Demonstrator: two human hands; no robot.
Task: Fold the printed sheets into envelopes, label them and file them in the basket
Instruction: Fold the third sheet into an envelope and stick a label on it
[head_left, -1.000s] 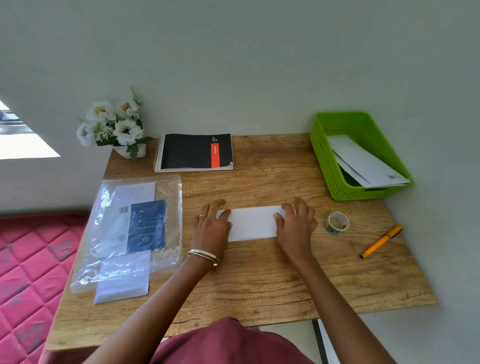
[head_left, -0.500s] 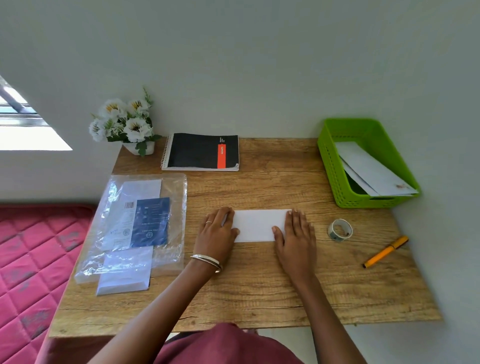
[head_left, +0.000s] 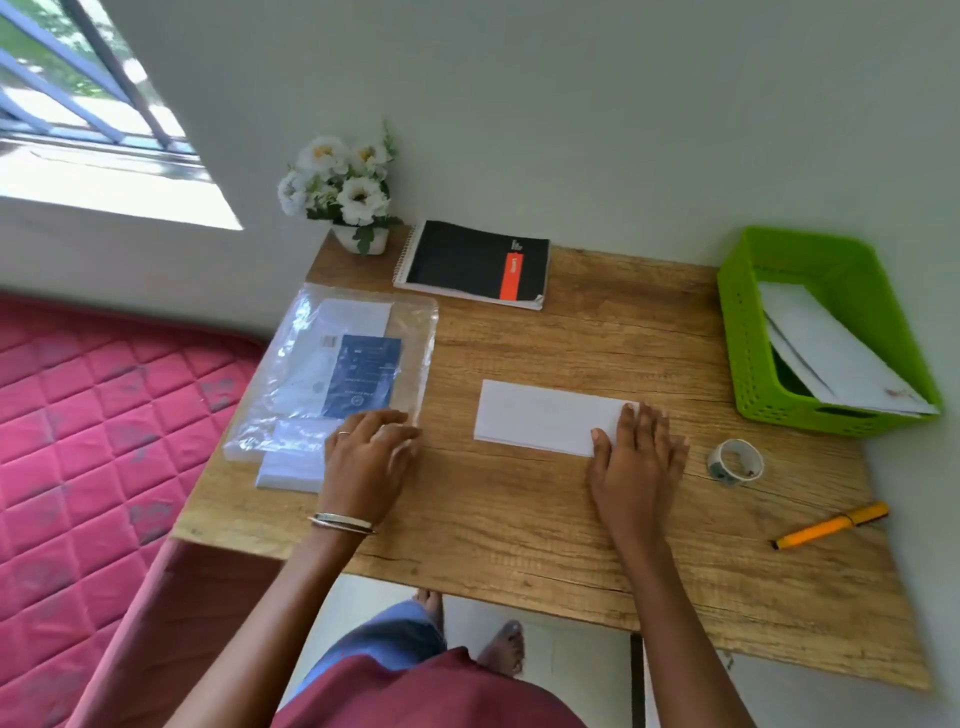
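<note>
On the desk, right hand (head_left: 636, 457): fingers flat and straight, pressing the right end of the folded sheet (head_left: 545, 417); holds nothing
Left hand (head_left: 370, 460): off the sheet now, where half a second ago it pressed the sheet's left end; fingers loosely bent, resting at the near right corner of the plastic sleeve (head_left: 358, 364); whether it pinches anything I cannot tell
Folded sheet: lies flat at mid-desk, unmoved, left end now bare
White envelopes (head_left: 288, 460): stacked by the sleeve's near edge, beside the left hand
Tape roll (head_left: 735, 461): just right of the right hand
Orange pen (head_left: 831, 525): near the tape, closer in
Green basket (head_left: 748, 338): far right, envelopes leaning inside
Table (head_left: 519, 519): wood grain
</note>
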